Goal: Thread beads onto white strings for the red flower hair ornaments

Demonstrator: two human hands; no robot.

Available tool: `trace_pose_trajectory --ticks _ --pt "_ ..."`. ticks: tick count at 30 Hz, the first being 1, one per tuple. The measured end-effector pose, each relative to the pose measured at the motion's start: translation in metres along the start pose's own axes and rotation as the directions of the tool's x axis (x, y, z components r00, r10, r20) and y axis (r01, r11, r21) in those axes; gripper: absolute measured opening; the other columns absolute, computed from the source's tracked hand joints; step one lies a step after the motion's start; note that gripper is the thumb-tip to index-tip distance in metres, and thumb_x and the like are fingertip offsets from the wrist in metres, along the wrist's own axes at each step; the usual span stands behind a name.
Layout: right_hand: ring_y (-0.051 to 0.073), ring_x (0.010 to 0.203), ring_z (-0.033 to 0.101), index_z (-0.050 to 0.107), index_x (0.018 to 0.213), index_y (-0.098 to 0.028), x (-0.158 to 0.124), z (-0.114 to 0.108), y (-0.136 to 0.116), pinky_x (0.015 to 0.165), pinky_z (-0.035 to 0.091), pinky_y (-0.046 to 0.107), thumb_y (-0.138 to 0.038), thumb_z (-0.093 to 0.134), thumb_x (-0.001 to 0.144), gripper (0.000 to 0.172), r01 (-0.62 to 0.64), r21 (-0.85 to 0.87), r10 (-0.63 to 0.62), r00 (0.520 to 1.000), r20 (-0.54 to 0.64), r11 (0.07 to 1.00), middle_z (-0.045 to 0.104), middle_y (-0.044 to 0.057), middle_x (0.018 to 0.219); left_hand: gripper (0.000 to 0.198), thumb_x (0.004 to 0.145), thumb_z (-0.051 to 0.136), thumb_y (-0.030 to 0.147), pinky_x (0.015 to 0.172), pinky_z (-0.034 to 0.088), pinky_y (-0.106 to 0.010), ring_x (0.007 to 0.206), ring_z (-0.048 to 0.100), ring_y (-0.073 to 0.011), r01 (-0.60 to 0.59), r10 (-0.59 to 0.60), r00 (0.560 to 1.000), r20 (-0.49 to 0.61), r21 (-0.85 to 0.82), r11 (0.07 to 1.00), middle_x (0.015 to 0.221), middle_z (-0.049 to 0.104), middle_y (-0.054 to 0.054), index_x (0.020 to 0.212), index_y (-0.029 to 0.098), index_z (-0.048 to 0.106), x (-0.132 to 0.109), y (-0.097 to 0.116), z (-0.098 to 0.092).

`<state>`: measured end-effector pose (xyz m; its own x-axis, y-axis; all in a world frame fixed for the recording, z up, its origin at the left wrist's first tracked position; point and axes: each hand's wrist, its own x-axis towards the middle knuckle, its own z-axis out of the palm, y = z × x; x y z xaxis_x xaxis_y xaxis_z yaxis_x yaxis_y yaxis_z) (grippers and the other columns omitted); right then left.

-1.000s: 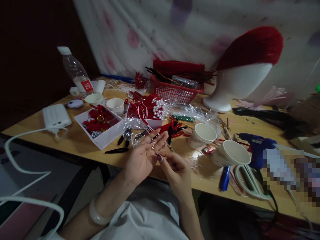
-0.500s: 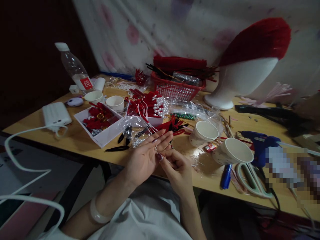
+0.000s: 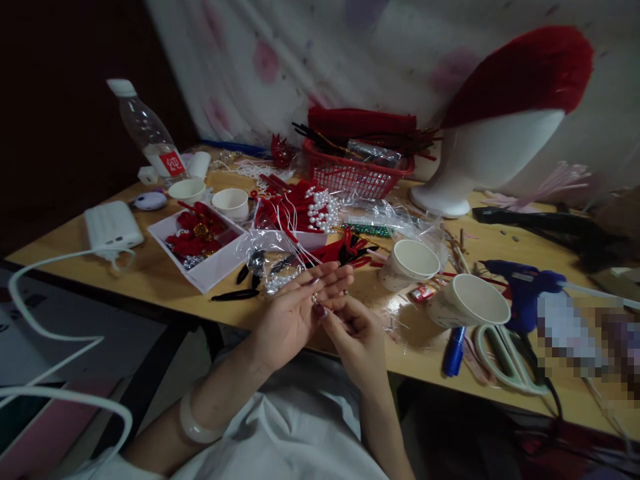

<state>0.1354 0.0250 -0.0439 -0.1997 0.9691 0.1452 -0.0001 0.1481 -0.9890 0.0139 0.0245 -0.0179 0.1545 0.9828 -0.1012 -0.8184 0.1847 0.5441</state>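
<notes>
My left hand is turned palm up in front of my lap, its fingers stretched out and close together. Against its palm and fingers, my right hand pinches with thumb and forefinger. A tiny shiny bit, perhaps a bead, shows by the right thumb tip; most of whatever is pinched is hidden. Just beyond the left fingertips lie white strings and a clear bag of pearly beads. Past them are red fuzzy stems tipped with white pearls.
A white box of red ornaments stands left, near a water bottle and power bank. Paper cups, a blue marker, scissors and a glue gun are right. Behind stand a red basket and foam head.
The left fingers have shifted slightly, and the small shiny bit is more covered by the right thumb. The view has tilted a little; the table things stay put.
</notes>
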Motion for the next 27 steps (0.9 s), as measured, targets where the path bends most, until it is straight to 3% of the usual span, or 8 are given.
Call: trace_pose_trajectory --ticks 6,11,16,19,23,27 --pt "0.010 0.054 0.044 0.072 0.080 -0.017 0.000 0.001 0.002 0.048 0.034 0.020 -0.031 0.067 0.084 0.016 0.005 0.013 -0.005 1.000 -0.017 1.000 0.061 0.000 0.064 0.029 0.090 0.050 0.004 0.115 0.040 -0.038 0.117 0.068 -0.0238 -0.010 0.010 1.000 0.021 -0.005 1.000 0.116 0.076 -0.013 0.105 0.010 0.075 0.001 0.001 -0.003" --pt "0.010 0.053 0.045 0.076 0.082 -0.018 0.001 0.001 0.005 0.049 0.034 0.022 -0.031 0.069 0.083 0.015 0.010 0.025 -0.008 0.998 -0.058 1.000 0.063 0.000 0.063 0.028 0.091 0.050 0.007 0.119 0.035 -0.040 0.124 0.063 -0.0251 0.000 0.001 1.000 0.016 -0.059 0.998 0.115 0.076 -0.012 0.103 0.011 0.075 0.001 0.002 -0.002" --pt "0.012 0.053 0.049 0.078 0.082 -0.019 0.002 0.000 0.003 0.048 0.036 0.022 -0.031 0.072 0.081 0.014 0.016 0.043 -0.012 0.995 -0.096 0.999 0.067 0.002 0.063 0.029 0.092 0.048 0.008 0.116 0.039 -0.039 0.123 0.064 -0.0237 0.036 -0.038 0.999 -0.023 -0.087 0.996 0.111 0.077 -0.011 0.101 0.013 0.075 -0.001 0.005 0.003" --pt "0.013 0.056 0.055 0.079 0.081 -0.019 0.002 0.000 0.002 0.051 0.044 0.023 -0.030 0.073 0.079 0.013 0.027 0.063 -0.019 0.993 -0.116 0.998 0.072 0.003 0.068 0.029 0.095 0.047 0.010 0.105 0.049 -0.031 0.113 0.069 -0.0215 0.063 -0.070 0.995 -0.064 -0.106 0.992 0.108 0.077 -0.012 0.097 0.011 0.076 -0.002 0.005 0.004" --pt "0.015 0.058 0.061 0.079 0.082 -0.021 0.004 -0.001 0.002 0.055 0.050 0.024 -0.028 0.073 0.078 0.010 0.047 0.083 -0.035 0.990 -0.136 0.995 0.076 0.003 0.073 0.025 0.096 0.052 0.013 0.077 0.057 -0.019 0.095 0.074 -0.0170 0.072 -0.084 0.989 -0.120 -0.095 0.993 0.095 0.079 -0.011 0.088 0.011 0.076 -0.001 0.000 0.001" --pt "0.015 0.064 0.065 0.079 0.082 -0.023 0.004 -0.002 0.002 0.060 0.052 0.025 -0.025 0.073 0.078 0.007 0.064 0.095 -0.048 0.985 -0.164 0.993 0.078 0.002 0.078 0.018 0.090 0.060 0.004 0.075 0.056 -0.017 0.084 0.074 -0.0141 0.024 -0.033 0.988 -0.148 -0.062 0.998 0.089 0.079 -0.009 0.084 0.011 0.075 0.000 -0.006 -0.001"
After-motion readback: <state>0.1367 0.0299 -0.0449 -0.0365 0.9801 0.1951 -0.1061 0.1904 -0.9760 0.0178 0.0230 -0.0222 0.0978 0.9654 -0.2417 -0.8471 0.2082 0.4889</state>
